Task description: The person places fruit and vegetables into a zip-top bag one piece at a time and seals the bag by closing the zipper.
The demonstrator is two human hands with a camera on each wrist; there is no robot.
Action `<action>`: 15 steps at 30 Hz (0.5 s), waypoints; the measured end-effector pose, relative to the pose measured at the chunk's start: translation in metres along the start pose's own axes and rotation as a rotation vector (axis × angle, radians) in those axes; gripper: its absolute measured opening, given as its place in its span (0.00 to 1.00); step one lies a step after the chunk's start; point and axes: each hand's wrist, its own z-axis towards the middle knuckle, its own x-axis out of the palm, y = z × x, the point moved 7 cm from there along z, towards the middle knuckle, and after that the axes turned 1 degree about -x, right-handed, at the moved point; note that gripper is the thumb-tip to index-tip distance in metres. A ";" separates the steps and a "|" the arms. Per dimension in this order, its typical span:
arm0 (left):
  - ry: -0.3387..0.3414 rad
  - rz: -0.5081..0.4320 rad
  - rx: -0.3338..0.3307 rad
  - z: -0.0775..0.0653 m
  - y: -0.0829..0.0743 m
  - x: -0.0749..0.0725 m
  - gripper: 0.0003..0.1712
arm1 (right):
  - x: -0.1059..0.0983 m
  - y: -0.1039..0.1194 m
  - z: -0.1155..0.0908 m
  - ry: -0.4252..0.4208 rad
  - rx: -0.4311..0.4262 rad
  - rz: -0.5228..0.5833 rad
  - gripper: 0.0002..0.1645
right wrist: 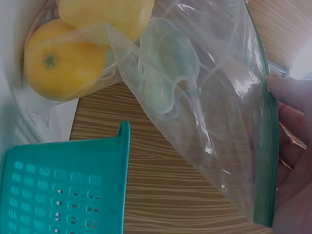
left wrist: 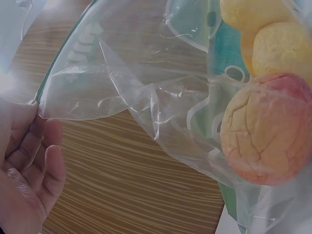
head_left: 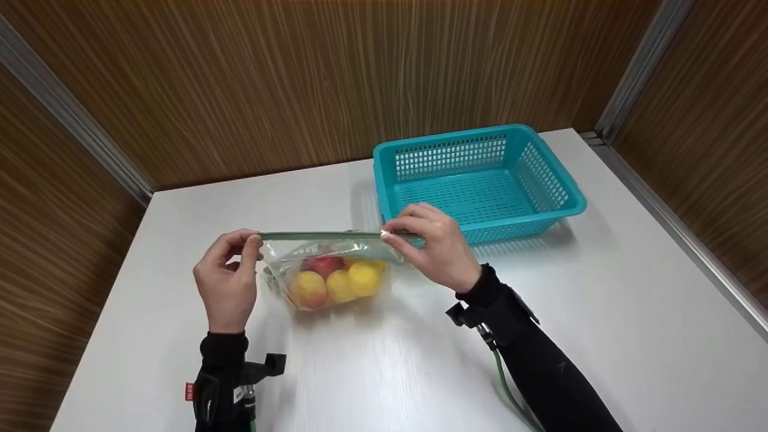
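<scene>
A clear zip bag (head_left: 282, 255) with a green zip edge (head_left: 318, 236) hangs between both hands. Inside it lie several fruits: a red one (head_left: 324, 265), a yellow-and-red peach-like one (head_left: 309, 289) and yellow ones (head_left: 364, 279). My left hand (head_left: 231, 282) pinches the left end of the zip edge between thumb and forefinger. On the other side my right hand (head_left: 435, 246) pinches the zip edge a little in from its right end. In the right wrist view an orange (right wrist: 63, 61) shows through the plastic, and the thumb (right wrist: 287, 90) presses on the green strip.
A turquoise perforated basket (head_left: 480, 231) stands at the back right of the white table (head_left: 372, 372), just behind the right hand. Wood-grain panels (head_left: 270, 90) enclose the table at the back and sides. A green cable (head_left: 507, 381) runs along the right forearm.
</scene>
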 end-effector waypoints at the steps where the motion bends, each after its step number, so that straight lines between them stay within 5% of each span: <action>1: -0.001 0.002 -0.001 0.000 0.003 0.000 0.09 | -0.001 -0.001 0.000 0.002 0.005 -0.003 0.09; 15: -0.009 -0.026 -0.027 0.002 0.008 -0.001 0.09 | -0.013 -0.013 -0.005 0.031 0.056 -0.012 0.09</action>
